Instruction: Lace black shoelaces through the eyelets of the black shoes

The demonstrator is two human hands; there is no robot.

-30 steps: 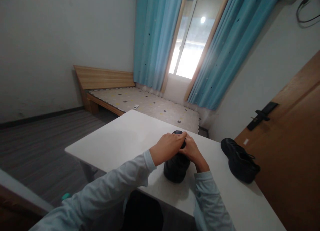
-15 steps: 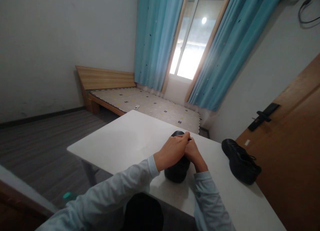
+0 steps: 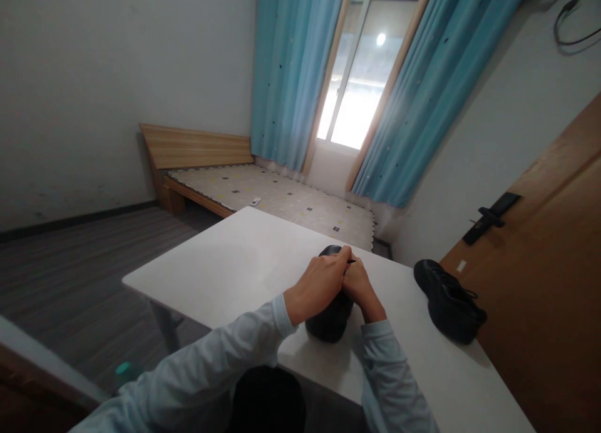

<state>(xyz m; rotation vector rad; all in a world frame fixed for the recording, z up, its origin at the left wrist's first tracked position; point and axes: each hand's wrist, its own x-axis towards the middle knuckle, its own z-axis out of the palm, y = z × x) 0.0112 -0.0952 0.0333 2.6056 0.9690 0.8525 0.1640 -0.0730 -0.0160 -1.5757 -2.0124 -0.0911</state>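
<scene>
Black shoe (image 3: 328, 320) under both hands, left grip (image 3: 319, 283) and right grip (image 3: 359, 286) pinched on its lace (image 3: 351, 261).

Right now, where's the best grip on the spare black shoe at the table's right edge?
Take the spare shoe by the collar at its heel end, coming from above on the near side. It lies upright on its sole on the table, heel end nearer the person, opening up, and apart from both hands.

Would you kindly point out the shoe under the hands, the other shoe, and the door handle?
Shoe under the hands (image 3: 328, 323), head view, heel end.
Other shoe (image 3: 448, 305), head view, upper.
Door handle (image 3: 491, 217), head view, lever.
</scene>
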